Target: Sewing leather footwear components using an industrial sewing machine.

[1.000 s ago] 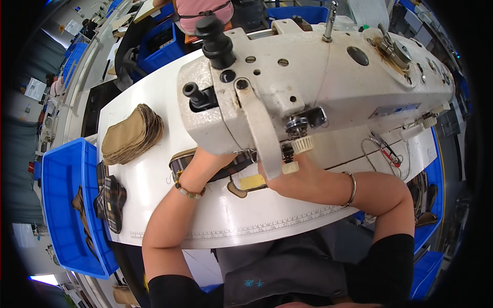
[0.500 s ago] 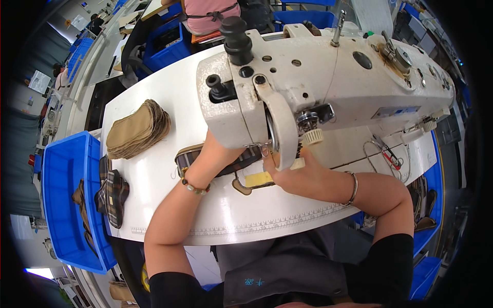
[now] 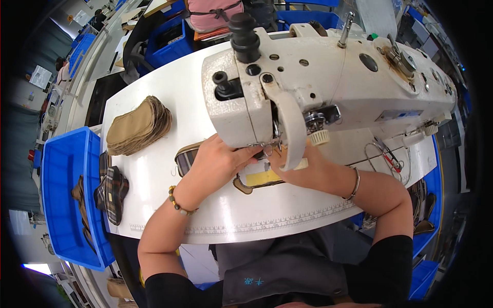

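A cream industrial sewing machine (image 3: 334, 87) stands on a white table (image 3: 267, 210). Under its needle end lies a brown fabric piece with a yellow patch (image 3: 262, 178). My left hand (image 3: 218, 159) rests flat on a plaid piece (image 3: 184, 158) and the fabric at the needle, fingers pointing right. My right hand (image 3: 303, 169) presses on the fabric from the right, partly hidden by the machine's belt guard. The needle area itself is hidden by the machine head.
A stack of tan shaped fabric pieces (image 3: 136, 127) lies at the table's left. Plaid pieces (image 3: 114, 191) hang over the left edge beside a blue bin (image 3: 64, 195). Small scissors (image 3: 391, 158) lie at the right. More blue bins (image 3: 169, 36) stand behind the table.
The view has shifted, so the machine sits further right and nearer. Both hands stay on the fabric at the needle; my left hand has slid in closer under the machine head.
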Available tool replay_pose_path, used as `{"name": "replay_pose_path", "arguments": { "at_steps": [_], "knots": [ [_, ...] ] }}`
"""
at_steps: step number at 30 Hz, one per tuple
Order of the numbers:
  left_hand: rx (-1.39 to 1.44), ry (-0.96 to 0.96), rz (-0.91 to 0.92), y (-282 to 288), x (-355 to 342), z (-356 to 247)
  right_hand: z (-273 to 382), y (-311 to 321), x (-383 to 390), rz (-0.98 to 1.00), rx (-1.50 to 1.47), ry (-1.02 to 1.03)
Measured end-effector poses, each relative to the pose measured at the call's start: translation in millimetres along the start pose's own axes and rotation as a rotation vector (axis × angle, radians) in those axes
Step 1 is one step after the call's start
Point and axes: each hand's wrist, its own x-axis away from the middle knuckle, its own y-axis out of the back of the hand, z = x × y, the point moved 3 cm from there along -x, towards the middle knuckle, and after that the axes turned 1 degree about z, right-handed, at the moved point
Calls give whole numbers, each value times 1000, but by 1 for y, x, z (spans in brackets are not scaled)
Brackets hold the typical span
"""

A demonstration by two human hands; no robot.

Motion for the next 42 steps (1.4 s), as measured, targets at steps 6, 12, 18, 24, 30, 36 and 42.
{"name": "replay_pose_path", "arguments": {
  "at_steps": [6,12,18,24,30,36,42],
  "knots": [
    [-83,14,-2,-12,1,3,-11,-5,-6,-67,-7,119],
    [-15,76,-20,-20,4,10,-15,-4,-8,-156,132,312],
    [130,189,-57,-28,12,16,2,3,-6,-157,236,482],
    [334,344,-109,-24,4,11,10,6,-5,-124,362,522],
    [437,419,-131,-19,1,12,10,6,-2,-132,82,345],
    [414,415,-88,-17,2,12,18,3,-6,-123,547,640],
    [229,299,-67,-10,-2,10,8,-4,-4,-83,568,607]
  ]
}}
